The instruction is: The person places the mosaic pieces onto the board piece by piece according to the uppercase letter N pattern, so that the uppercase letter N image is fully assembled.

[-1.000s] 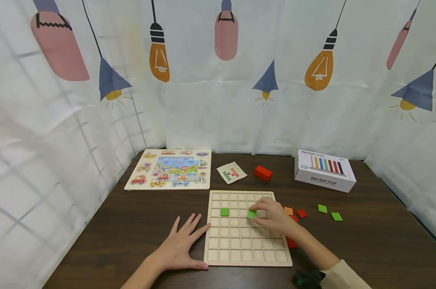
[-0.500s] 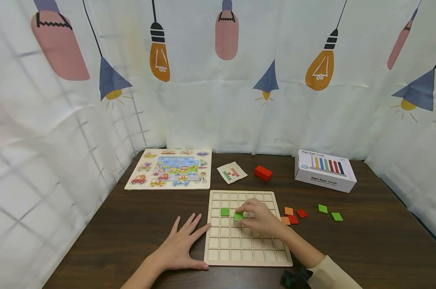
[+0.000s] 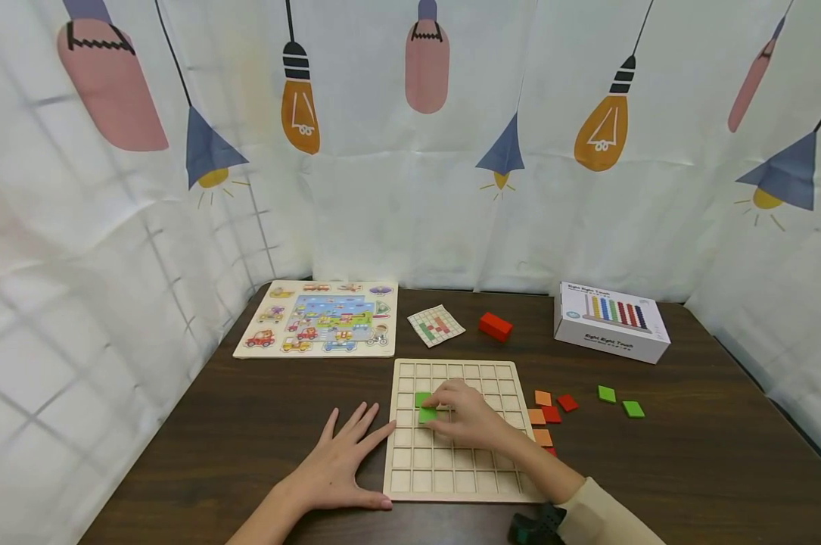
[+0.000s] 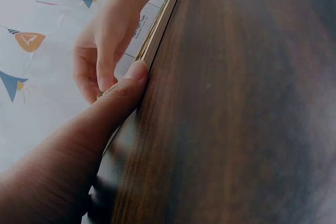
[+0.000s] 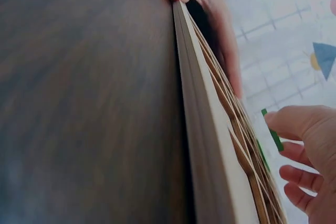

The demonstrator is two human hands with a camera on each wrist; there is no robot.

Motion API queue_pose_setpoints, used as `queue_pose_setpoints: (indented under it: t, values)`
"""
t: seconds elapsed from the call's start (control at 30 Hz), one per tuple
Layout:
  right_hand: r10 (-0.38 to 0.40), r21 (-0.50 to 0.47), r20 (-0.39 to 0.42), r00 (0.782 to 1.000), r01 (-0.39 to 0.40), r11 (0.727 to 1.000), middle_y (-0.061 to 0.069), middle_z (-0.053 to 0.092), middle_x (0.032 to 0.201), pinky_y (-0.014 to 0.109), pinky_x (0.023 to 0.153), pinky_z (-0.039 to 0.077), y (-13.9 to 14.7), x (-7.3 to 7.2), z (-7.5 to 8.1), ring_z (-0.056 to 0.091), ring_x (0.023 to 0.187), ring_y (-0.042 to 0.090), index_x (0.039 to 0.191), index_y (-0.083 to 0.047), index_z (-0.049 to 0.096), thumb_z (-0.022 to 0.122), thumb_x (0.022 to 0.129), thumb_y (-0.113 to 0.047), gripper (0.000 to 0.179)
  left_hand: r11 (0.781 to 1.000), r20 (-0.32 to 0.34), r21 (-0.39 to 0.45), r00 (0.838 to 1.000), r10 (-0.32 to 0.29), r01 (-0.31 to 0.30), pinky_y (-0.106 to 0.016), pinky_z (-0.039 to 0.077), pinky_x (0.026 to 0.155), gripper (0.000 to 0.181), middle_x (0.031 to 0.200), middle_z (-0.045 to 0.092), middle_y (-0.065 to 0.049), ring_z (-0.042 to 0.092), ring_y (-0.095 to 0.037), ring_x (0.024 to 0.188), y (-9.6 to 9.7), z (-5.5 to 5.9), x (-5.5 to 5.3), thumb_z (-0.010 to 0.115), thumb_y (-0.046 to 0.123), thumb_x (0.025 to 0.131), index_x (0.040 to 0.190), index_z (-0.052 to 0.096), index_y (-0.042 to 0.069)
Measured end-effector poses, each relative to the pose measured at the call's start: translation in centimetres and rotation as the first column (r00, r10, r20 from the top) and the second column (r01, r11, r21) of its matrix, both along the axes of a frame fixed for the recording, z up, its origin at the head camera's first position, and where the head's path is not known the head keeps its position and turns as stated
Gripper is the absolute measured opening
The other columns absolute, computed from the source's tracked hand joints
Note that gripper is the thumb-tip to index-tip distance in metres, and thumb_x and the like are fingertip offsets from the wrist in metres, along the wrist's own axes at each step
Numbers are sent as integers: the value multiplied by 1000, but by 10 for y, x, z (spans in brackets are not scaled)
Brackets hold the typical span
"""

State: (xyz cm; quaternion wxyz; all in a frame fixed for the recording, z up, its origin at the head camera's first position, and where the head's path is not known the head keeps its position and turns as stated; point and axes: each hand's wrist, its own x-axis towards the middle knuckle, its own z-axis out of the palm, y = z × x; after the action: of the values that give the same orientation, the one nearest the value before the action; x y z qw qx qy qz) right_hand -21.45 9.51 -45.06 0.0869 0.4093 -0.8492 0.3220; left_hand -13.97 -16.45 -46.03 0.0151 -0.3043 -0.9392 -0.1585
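Observation:
My right hand (image 3: 466, 418) pinches a green square tile (image 3: 427, 415) between thumb and fingers over the left part of a wooden grid board (image 3: 402, 480). In the right wrist view, this tile (image 5: 272, 129) is held tilted, a little above the board's surface. Another green tile (image 3: 420, 399) lies in a cell just behind it. My left hand (image 3: 342, 463) is spread flat on the table at the board's left side, with thumb and index fingertips touching the edge. In the left wrist view, the left thumb (image 4: 123, 95) rests against the board's edge.
Loose orange tiles (image 3: 542, 398) and red tiles (image 3: 567, 403) lie right of the board, two green tiles (image 3: 607, 393) farther right. Behind stand a patterned card (image 3: 436, 325), a red block (image 3: 495, 326), a vehicle puzzle (image 3: 328, 347) and a white box (image 3: 611, 337).
My right hand has moved left across the board with the green tile, stopping by the other green tile. Orange and red tiles have come into view behind the forearm. My left hand has stayed put.

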Motion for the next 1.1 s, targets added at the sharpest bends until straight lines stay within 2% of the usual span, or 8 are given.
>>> queue_pose_setpoints:
  t: [0.37, 0.8, 1.1]
  values:
    - [-22, -9, 46, 999, 23, 1000, -9, 58, 92, 22, 69, 44, -6, 0, -6, 50, 82, 5, 95, -16, 70, 73, 78, -19, 18, 1000, -10, -5, 1000, -2, 2, -66, 7, 98, 98, 150, 20, -14, 15, -33, 137, -1, -1, -1, 50, 80, 66, 145, 30, 25]
    - [-55, 43, 8, 998, 55, 998, -11, 60, 93, 24, 77, 44, -10, 1, -10, 50, 89, 6, 91, -18, 69, 73, 79, -25, 15, 1000, -17, 7, 1000, -3, 3, -66, 7, 98, 98, 149, 21, -14, 16, -34, 136, -3, -2, 0, 50, 80, 66, 145, 30, 25]
    - [-54, 16, -30, 998, 55, 998, -9, 59, 90, 23, 76, 45, -10, 2, -12, 50, 87, 6, 90, -17, 68, 75, 77, -22, 15, 1000, -32, 3, 999, -9, 9, -66, 7, 98, 98, 150, 20, -13, 15, -33, 136, -1, -4, -3, 50, 80, 66, 145, 30, 26]
